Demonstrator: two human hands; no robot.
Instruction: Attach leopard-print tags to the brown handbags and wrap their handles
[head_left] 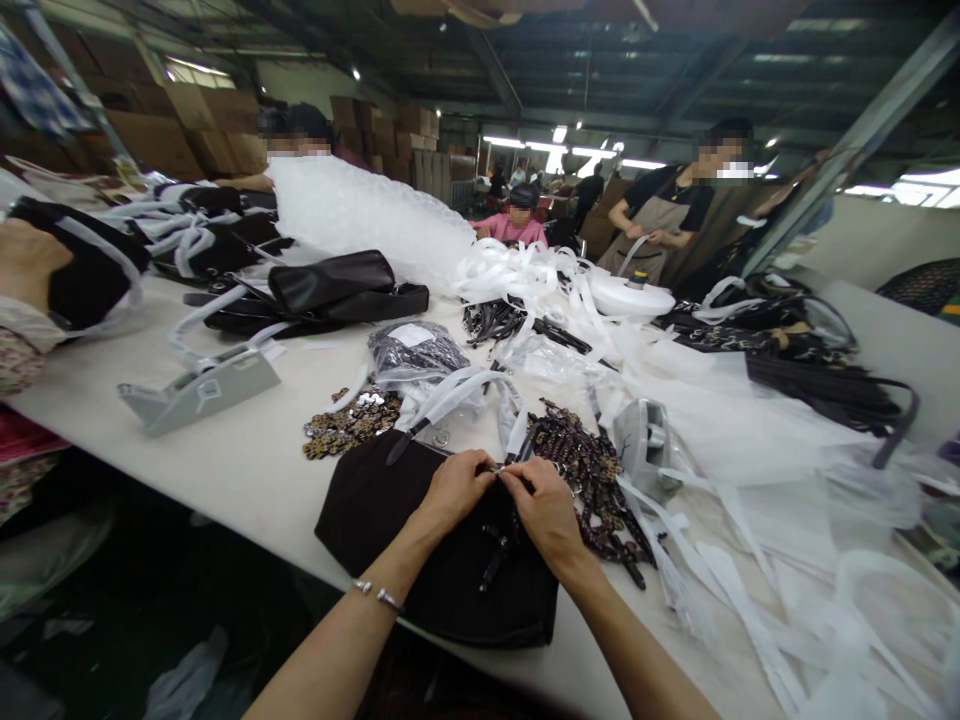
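A dark brown bag (pixel 390 520) lies flat at the table's near edge. My left hand (pixel 456 488) and my right hand (pixel 546 512) meet over its top edge, fingertips pinched together on a small metal fitting there. A strap wrapped in white plastic (pixel 457 395) loops up from the bag just beyond my fingers. A patterned chain strap (pixel 592 480) lies to the right of my right hand. I cannot tell exactly which part each hand grips.
Small metal pieces (pixel 349 425) lie left of the bag, beside a grey tape dispenser (pixel 202 385). Black bags (pixel 330 290), bubble wrap (pixel 360 215) and white plastic strips (pixel 735 560) cover the table (pixel 247 470). Another person's hand (pixel 26 260) is far left; people work behind.
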